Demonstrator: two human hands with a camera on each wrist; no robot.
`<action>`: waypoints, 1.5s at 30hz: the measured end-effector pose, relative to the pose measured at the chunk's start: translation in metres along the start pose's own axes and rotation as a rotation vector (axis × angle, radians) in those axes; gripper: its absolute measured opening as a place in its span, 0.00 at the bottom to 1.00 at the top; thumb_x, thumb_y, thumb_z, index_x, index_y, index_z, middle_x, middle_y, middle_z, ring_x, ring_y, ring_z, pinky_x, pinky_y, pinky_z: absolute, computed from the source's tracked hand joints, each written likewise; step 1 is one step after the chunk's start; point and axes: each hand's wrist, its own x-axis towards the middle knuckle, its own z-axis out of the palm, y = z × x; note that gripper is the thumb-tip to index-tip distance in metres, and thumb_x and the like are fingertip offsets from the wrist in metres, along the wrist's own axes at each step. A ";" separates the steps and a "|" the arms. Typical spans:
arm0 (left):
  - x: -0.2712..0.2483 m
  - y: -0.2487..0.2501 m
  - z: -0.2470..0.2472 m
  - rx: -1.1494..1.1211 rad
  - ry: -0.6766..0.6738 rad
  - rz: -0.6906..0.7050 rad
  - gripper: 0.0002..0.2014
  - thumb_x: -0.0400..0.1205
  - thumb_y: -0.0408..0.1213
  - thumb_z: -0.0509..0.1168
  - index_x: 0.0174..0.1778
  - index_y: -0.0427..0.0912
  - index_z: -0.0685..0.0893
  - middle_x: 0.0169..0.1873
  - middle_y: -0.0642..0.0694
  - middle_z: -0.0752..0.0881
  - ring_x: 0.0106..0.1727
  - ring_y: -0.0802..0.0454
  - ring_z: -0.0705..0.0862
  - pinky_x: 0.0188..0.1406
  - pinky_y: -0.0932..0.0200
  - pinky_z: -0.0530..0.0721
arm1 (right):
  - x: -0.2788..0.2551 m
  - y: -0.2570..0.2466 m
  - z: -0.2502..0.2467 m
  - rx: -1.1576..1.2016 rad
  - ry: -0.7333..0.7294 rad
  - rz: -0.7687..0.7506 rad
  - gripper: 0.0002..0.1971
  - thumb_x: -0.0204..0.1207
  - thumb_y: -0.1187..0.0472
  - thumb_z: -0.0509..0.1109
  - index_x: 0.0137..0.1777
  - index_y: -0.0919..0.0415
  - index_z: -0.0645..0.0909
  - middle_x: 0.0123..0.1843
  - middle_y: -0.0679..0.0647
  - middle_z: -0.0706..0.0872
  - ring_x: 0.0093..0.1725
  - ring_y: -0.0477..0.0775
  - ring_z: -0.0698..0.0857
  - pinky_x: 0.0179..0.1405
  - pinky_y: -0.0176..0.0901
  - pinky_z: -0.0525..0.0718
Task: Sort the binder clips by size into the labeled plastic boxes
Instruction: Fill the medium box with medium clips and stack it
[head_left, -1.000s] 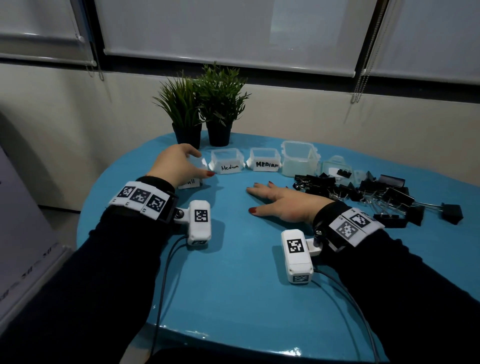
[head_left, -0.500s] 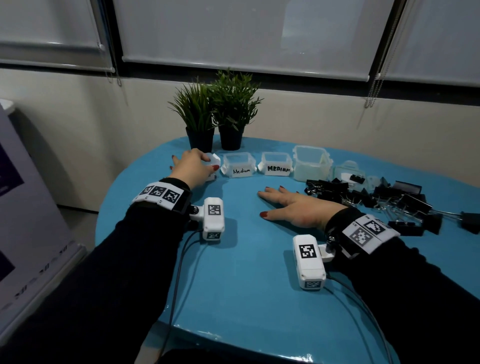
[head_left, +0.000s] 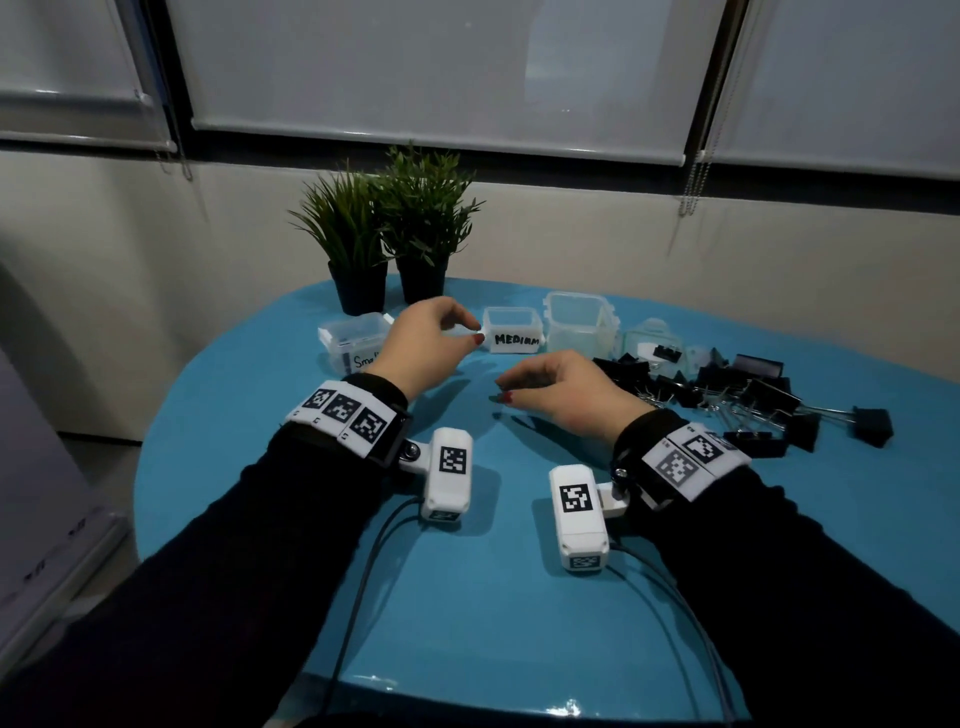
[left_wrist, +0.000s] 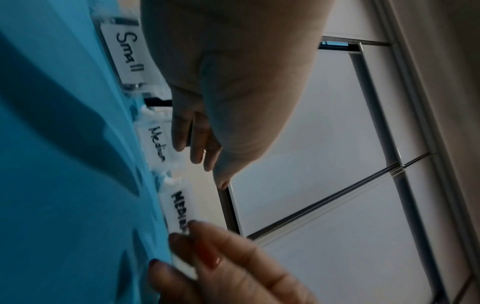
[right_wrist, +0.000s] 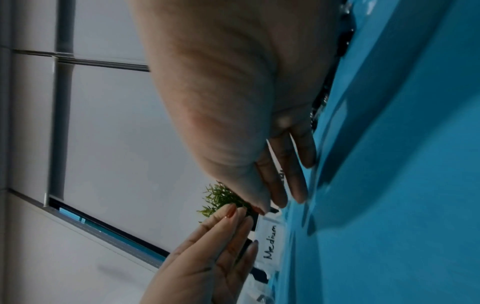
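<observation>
Blue table (head_left: 467, 597), left hand (head_left: 421, 343) raised, right hand (head_left: 561, 395) hovering

Two potted plants (head_left: 387, 244) (side by side) on a blue table (head_left: 467, 613).

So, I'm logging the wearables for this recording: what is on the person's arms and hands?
Both arms wear black sleeves. Each wrist has a white band printed with square black-and-white tags, plus a white boxy camera carrying its own tag. Dark cables trail from the cameras. The nails are painted red.
</observation>
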 end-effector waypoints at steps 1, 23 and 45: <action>-0.002 0.004 0.005 -0.045 -0.024 -0.007 0.04 0.78 0.39 0.76 0.44 0.48 0.87 0.49 0.43 0.90 0.52 0.45 0.87 0.52 0.52 0.85 | -0.001 -0.002 -0.004 0.043 0.039 -0.005 0.07 0.75 0.68 0.78 0.51 0.60 0.90 0.48 0.56 0.93 0.50 0.53 0.91 0.63 0.53 0.88; 0.013 -0.005 0.029 0.517 -0.110 -0.250 0.32 0.84 0.47 0.67 0.84 0.44 0.66 0.84 0.38 0.66 0.88 0.33 0.44 0.83 0.25 0.49 | 0.008 0.023 -0.041 -0.515 0.083 0.242 0.28 0.71 0.34 0.66 0.72 0.39 0.79 0.73 0.52 0.81 0.75 0.63 0.76 0.76 0.61 0.73; 0.008 -0.006 0.023 0.352 -0.065 -0.210 0.22 0.86 0.36 0.65 0.77 0.42 0.76 0.77 0.35 0.72 0.82 0.36 0.67 0.82 0.36 0.65 | -0.003 0.017 -0.038 -0.670 -0.103 0.408 0.30 0.91 0.47 0.46 0.88 0.60 0.52 0.90 0.62 0.42 0.87 0.68 0.35 0.84 0.73 0.41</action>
